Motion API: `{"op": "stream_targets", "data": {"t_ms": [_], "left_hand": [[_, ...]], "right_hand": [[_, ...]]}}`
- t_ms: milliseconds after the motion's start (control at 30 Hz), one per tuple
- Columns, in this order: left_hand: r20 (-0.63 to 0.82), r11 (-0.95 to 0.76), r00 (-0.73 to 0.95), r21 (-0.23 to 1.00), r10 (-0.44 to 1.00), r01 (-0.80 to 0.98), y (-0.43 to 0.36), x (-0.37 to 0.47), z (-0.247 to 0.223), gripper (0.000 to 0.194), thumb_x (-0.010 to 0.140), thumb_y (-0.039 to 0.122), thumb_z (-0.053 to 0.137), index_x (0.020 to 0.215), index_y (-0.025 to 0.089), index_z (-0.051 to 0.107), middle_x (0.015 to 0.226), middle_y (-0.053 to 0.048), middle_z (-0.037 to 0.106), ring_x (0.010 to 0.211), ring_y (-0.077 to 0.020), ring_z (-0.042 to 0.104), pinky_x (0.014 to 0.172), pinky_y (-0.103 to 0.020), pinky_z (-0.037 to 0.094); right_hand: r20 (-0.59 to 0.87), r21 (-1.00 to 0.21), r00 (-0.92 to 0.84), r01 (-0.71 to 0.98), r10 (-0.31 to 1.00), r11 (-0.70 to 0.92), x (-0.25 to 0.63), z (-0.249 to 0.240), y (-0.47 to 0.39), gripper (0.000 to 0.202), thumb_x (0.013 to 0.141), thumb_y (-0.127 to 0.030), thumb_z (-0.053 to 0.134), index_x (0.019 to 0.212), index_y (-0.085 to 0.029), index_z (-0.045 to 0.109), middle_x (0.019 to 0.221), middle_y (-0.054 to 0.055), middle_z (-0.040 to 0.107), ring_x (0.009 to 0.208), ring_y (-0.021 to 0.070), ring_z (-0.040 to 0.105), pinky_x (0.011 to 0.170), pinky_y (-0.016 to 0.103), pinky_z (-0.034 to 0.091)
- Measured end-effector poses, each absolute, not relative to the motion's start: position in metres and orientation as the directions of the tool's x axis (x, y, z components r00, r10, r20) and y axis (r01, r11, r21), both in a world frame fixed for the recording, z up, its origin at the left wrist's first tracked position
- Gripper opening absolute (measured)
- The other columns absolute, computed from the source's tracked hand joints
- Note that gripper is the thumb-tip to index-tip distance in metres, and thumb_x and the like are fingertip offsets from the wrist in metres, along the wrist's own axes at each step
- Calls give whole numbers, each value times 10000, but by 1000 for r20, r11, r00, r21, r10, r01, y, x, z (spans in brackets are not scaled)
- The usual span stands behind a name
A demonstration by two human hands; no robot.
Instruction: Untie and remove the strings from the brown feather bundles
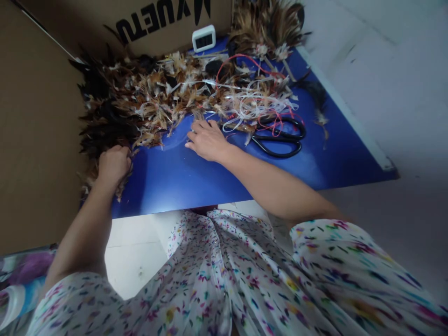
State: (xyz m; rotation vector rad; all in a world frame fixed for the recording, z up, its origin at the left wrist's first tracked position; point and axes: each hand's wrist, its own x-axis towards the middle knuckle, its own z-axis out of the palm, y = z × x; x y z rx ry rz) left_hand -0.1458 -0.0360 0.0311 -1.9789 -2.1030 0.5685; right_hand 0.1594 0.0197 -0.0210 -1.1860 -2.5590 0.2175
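My left hand (pixel 115 164) is closed, its fingers curled down into the dark and brown feathers (pixel 105 128) at the left edge of the blue tabletop (pixel 168 177). Its fingertips are hidden among them. Flat on the table near the middle lies my right hand (pixel 206 140), fingers apart and holding nothing visible. Its fingertips reach the front edge of a wide pile of small brown feathers (pixel 164 102). Black-handled scissors (pixel 282 138) rest to the right of this hand, their blades partly covered. White plastic string (pixel 252 103) and pink string (pixel 254 58) lie tangled over the feathers.
A small white digital clock (pixel 204 39) stands at the back against a cardboard box (pixel 157 23). Bundles of brown feathers on sticks (pixel 268 28) lie at the back right. A loose dark feather (pixel 317 98) is near the right edge. Cardboard (pixel 35 140) walls off the left side.
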Motion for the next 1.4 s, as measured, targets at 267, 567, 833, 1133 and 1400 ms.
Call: {"op": "stream_targets", "data": {"t_ms": [267, 567, 833, 1133, 1400], "left_hand": [[123, 60, -126, 438, 984, 897, 4, -124, 35, 155, 766, 155, 691, 918, 122, 688, 781, -16, 678, 708, -123, 583, 725, -255, 451], [-67, 87, -170, 990, 983, 108, 14, -52, 43, 295, 630, 53, 682, 880, 176, 585, 606, 53, 650, 467, -107, 557, 476, -250, 434], [-99, 92, -76, 991, 992, -96, 4, -36, 36, 527, 626, 20, 700, 1078, 244, 548, 734, 68, 687, 564, -117, 628, 547, -256, 500], [-239, 190, -152, 941, 959, -280, 4, -50, 35, 77, 813, 152, 604, 882, 179, 625, 705, 0, 661, 484, -65, 522, 352, -170, 244], [-233, 188, -225, 960, 946, -206, -4, -57, 21, 177, 742, 123, 706, 908, 159, 659, 684, 26, 643, 437, -35, 482, 344, -152, 293]], "right_hand": [[197, -309, -611, 703, 767, 640, 160, -17, 19, 404, 1042, -355, 435, 1211, -90, 688, 1368, 210, 592, 1352, 352, 438, 1080, 536, 300], [328, -733, -531, 379, 781, 565, 152, -12, 25, 391, 928, -247, 594, 1305, -145, 582, 1294, 130, 635, 1175, 250, 603, 1041, 452, 450], [157, -984, -557, -16, 815, 179, 145, -20, 29, 355, 782, -89, 691, 1127, -150, 636, 826, 2, 688, 751, 138, 653, 742, 283, 578], [-67, -998, -602, 23, 796, -66, 151, -2, 21, 197, 902, -28, 574, 759, -162, 589, 626, -13, 664, 436, 67, 534, 388, 170, 433], [-70, -995, -453, -35, 889, -97, 151, 4, 23, 301, 959, -56, 536, 678, -164, 533, 626, 5, 699, 433, 63, 542, 404, 174, 417]]}}
